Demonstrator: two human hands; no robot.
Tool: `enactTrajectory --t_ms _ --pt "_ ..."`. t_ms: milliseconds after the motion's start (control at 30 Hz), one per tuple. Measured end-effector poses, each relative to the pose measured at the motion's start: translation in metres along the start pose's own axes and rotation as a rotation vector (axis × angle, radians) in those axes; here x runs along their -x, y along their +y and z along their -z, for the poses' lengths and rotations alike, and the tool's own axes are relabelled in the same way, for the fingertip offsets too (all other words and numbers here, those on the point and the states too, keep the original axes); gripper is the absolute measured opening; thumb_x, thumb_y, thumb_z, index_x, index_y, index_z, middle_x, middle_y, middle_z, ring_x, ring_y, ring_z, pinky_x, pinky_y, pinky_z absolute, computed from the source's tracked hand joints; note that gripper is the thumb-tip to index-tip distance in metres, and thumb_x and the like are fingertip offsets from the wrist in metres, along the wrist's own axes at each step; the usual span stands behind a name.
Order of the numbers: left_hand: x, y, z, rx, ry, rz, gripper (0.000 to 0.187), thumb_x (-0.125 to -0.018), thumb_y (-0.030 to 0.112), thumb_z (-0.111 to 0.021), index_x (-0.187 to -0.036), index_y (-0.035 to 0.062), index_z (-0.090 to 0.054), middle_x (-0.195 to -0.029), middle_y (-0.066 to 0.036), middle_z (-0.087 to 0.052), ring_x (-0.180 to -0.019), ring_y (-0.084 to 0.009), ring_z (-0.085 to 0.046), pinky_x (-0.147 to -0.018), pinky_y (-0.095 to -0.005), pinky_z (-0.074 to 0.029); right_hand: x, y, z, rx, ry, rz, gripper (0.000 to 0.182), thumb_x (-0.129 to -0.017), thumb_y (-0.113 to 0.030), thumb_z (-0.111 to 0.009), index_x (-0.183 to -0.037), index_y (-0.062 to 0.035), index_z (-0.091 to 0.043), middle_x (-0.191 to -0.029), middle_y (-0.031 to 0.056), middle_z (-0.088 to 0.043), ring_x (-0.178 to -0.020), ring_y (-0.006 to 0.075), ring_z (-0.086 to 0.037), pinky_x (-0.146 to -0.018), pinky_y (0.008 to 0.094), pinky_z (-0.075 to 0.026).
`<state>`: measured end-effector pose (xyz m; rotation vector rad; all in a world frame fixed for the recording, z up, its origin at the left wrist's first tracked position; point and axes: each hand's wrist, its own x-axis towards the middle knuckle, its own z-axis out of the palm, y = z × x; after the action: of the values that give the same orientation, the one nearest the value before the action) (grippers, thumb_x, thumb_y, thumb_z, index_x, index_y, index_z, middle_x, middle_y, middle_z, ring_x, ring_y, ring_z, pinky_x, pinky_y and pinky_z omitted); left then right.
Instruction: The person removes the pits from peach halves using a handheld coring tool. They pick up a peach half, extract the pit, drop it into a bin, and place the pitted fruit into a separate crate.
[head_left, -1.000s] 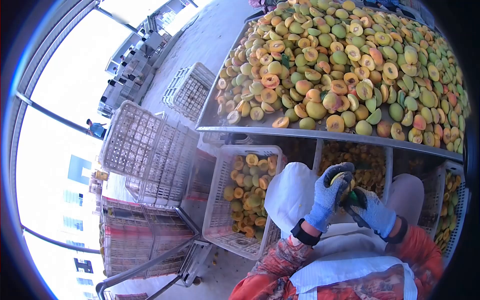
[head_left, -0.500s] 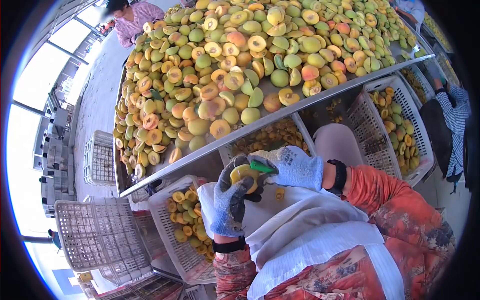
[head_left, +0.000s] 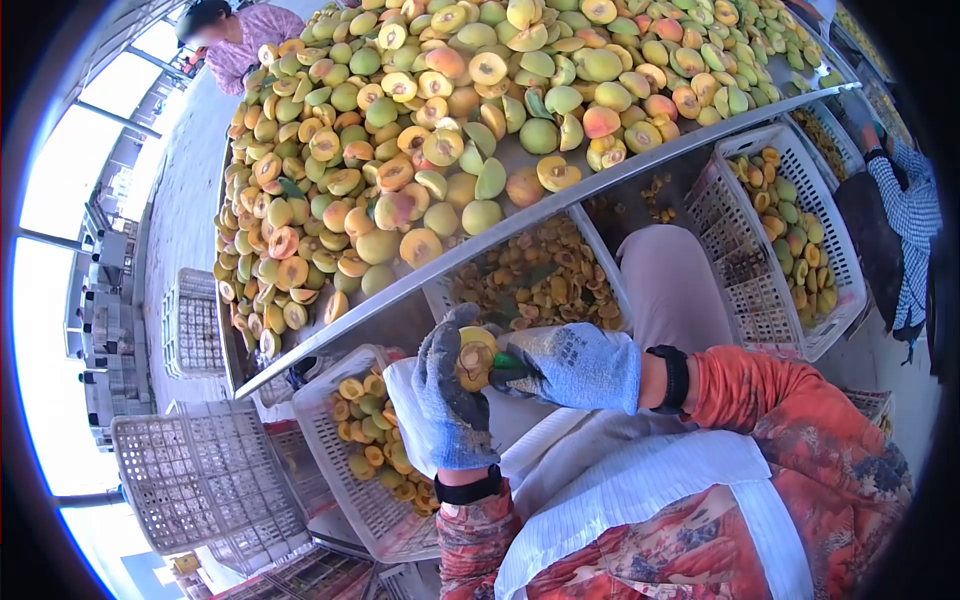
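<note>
My left hand point(head_left: 452, 400), in a blue and dark grey glove, is closed around a halved yellow fruit point(head_left: 476, 360) whose cut face shows the middle. My right hand point(head_left: 565, 368), gloved in the same way, is wrapped round a small green-handled tool point(head_left: 508, 361). The tool's tip is at the fruit's right side, and its blade cannot be made out. Both hands are above my lap, close together, just below the metal edge of the table point(head_left: 520, 238). Many halved and whole fruits point(head_left: 400, 150) are heaped on the table.
A crate of fruit halves point(head_left: 350, 500) stands at lower left, another crate point(head_left: 840, 260) at right. Fruit scraps point(head_left: 545, 275) fill a crate under the table edge. Empty crates point(head_left: 200, 460) are stacked at left. One person point(head_left: 245, 40) is at upper left, another person's checked sleeve point(head_left: 910, 230) at right.
The fruit in my left hand has turned so its cut face shows. The green tool is now more covered by my right hand. The view has shifted slightly, showing more of the scraps.
</note>
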<state>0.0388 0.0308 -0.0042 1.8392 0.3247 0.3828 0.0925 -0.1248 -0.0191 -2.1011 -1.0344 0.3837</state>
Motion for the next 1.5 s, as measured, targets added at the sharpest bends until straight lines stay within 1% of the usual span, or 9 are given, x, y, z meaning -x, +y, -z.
enactTrajectory --t_ms 200,400,567,667,833,900,1033,1133,1500 --pt "0.012 -0.002 -0.002 -0.57 0.07 -0.442 0.029 -0.089 0.023 -0.051 -0.111 0.0039 -0.053 -0.102 -0.015 -0.062 -0.09 -0.024 -0.061 -0.077 -0.0341 -0.048 0.008 -0.007 0.006 -0.484 -0.084 -0.05 0.032 -0.087 -0.033 -0.055 -0.106 -0.0076 -0.057 -0.074 0.0099 -0.059 -0.058 0.0209 -0.058 -0.05 0.0316 -0.044" --pt "0.02 0.001 -0.008 0.375 0.206 0.148 0.033 -0.091 0.026 -0.046 -0.115 0.003 -0.05 -0.102 -0.014 -0.06 -0.081 -0.0247 -0.061 -0.063 -0.0362 -0.054 0.003 -0.022 0.022 -1.092 -0.474 -0.344 0.038 -0.089 -0.044 -0.051 -0.104 -0.0098 -0.056 -0.055 0.0011 -0.049 -0.044 0.0097 -0.046 -0.038 0.0253 -0.034" --pt "0.016 -0.015 -0.01 -0.185 0.302 -0.323 0.044 -0.085 0.031 -0.054 -0.115 -0.0014 -0.049 -0.102 -0.017 -0.056 -0.072 -0.0264 -0.061 -0.052 -0.035 -0.053 -0.017 -0.013 0.026 -1.104 -0.514 -0.269 0.05 -0.087 -0.053 -0.049 -0.103 -0.0066 -0.055 -0.055 0.0017 -0.051 -0.043 0.0104 -0.047 -0.038 0.0256 -0.036" --pt "0.009 -0.012 -0.002 0.781 0.182 0.298 0.045 -0.082 0.026 -0.057 -0.116 -0.0027 -0.048 -0.103 -0.018 -0.055 -0.08 -0.0266 -0.061 -0.062 -0.0383 -0.054 -0.031 -0.004 0.026 -0.697 -0.607 -0.392 0.051 -0.087 -0.052 -0.049 -0.107 -0.0051 -0.054 -0.068 0.005 -0.059 -0.057 0.0174 -0.058 -0.05 0.032 -0.045" --pt "0.004 0.015 -0.013 0.894 0.31 0.318 0.042 -0.081 0.024 -0.057 -0.114 -0.0022 -0.052 -0.098 -0.015 -0.058 -0.09 -0.0267 -0.059 -0.075 -0.0361 -0.05 -0.005 -0.006 -0.013 0.274 0.084 0.012 0.04 -0.08 -0.031 -0.06 -0.108 -0.0036 -0.053 -0.076 0.0174 -0.062 -0.065 0.0299 -0.063 -0.055 0.0379 -0.049" --pt "0.008 0.03 -0.013 -0.736 0.215 -0.036 0.035 -0.087 0.014 -0.051 -0.117 -0.003 -0.051 -0.112 -0.012 -0.057 -0.099 -0.0217 -0.057 -0.086 -0.0317 -0.048 -0.002 -0.001 -0.021 0.323 0.134 0.113 0.041 -0.078 -0.025 -0.061 -0.111 -0.0024 -0.051 -0.079 0.0186 -0.062 -0.066 0.0298 -0.063 -0.056 0.0374 -0.05" --pt "-0.001 -0.019 -0.019 0.428 0.429 0.101 0.031 -0.087 0.01 -0.053 -0.114 -0.0048 -0.053 -0.11 -0.012 -0.058 -0.096 -0.0211 -0.058 -0.086 -0.0301 -0.046 -0.016 -0.032 0.006 -0.274 -0.163 -0.037 0.032 -0.077 -0.012 -0.058 -0.108 -0.0058 -0.052 -0.076 0.0115 -0.06 -0.056 0.0223 -0.059 -0.052 0.0345 -0.048" --pt "-0.007 -0.014 -0.013 -0.055 0.432 -0.231 0.027 -0.086 0.006 -0.052 -0.112 -0.0012 -0.056 -0.106 -0.015 -0.058 -0.093 -0.0226 -0.059 -0.084 -0.0306 -0.046 -0.016 -0.036 0.003 -0.831 -0.234 -0.379 0.038 -0.07 -0.006 -0.066 -0.104 -0.0027 -0.048 -0.075 0.0078 -0.057 -0.053 0.0139 -0.057 -0.046 0.0299 -0.048" --pt "-0.021 -0.008 0.005 0.347 0.201 0.034 0.024 -0.085 0.006 -0.058 -0.107 -0.0032 -0.061 -0.098 -0.008 -0.066 -0.089 -0.0134 -0.06 -0.081 -0.0246 -0.047 -0.02 -0.044 0.026 -1.061 -0.375 -0.505 0.044 -0.071 -0.004 -0.068 -0.11 -0.0031 -0.046 -0.083 0.0061 -0.057 -0.05 0.0135 -0.055 -0.039 0.0256 -0.045"
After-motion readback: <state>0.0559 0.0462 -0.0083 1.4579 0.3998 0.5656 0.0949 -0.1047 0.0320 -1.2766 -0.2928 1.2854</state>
